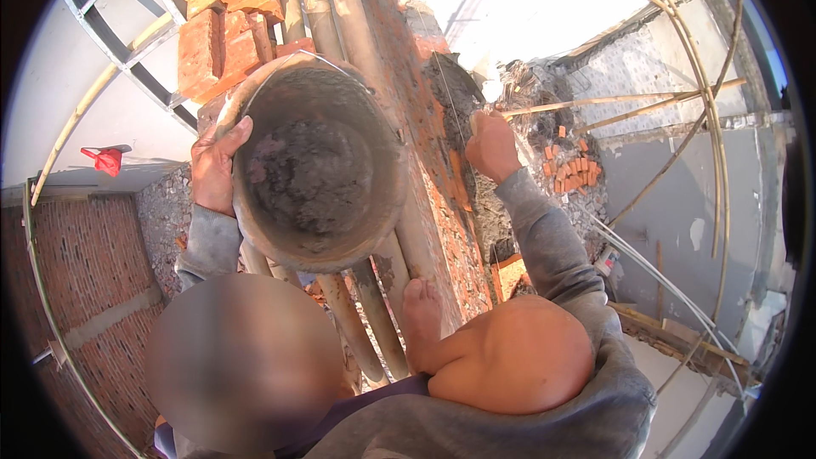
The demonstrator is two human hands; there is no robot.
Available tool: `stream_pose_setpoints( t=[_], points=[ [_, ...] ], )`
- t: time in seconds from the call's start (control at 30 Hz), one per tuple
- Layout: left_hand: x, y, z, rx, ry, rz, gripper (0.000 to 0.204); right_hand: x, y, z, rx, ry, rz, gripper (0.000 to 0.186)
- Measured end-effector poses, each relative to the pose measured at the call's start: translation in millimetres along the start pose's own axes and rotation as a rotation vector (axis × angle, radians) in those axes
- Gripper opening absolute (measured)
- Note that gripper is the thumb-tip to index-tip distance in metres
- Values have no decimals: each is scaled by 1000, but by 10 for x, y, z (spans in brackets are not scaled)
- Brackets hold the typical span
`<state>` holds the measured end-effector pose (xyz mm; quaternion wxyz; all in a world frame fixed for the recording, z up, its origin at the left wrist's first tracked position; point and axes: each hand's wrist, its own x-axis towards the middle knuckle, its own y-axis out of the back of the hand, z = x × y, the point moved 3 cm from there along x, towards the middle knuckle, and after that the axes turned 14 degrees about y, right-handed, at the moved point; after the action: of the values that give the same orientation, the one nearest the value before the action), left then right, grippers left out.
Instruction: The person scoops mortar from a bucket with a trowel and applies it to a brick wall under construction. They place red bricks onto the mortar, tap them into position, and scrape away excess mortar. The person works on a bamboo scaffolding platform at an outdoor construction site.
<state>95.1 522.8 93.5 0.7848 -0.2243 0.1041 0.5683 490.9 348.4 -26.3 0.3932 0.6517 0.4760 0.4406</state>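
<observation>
A round bucket (387, 191) with a thin wire handle and grey mortar (314, 170) inside stands on the bamboo poles in front of me. My left hand (217, 166) grips its left rim, thumb over the edge. My right hand (493, 146) is closed in a fist beyond the brick wall (395, 59), to the right of the bucket. What it holds is mostly hidden by the fingers. Dark grey mortar (457, 89) lies on the wall near that hand, and a thin string runs past it.
Orange bricks (204, 55) are stacked beyond the bucket on bamboo poles (348, 0). My bare foot (421, 314) rests beside the wall. Far below right lie more bricks (574, 172) and rubble. Bamboo scaffolding (701, 76) crosses the right side; a metal frame (102, 25) stands at left.
</observation>
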Motion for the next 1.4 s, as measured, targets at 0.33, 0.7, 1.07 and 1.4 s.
stream_pose_setpoints(
  t=[0.33,0.7,1.07,1.4],
  points=[
    [16,-60,35,155,-39,-5,54,229,31,109,-110,-36,-404,24],
    [-21,-210,0,194,-62,-49,53,-1042,2215,-503,30,51,-224,23],
    [-441,-740,-293,238,-254,-94,34,-193,1263,-1853,-278,672,-516,15],
    [-535,-879,-257,353,-379,-19,37,-424,982,-1554,573,412,-766,20]
  ],
)
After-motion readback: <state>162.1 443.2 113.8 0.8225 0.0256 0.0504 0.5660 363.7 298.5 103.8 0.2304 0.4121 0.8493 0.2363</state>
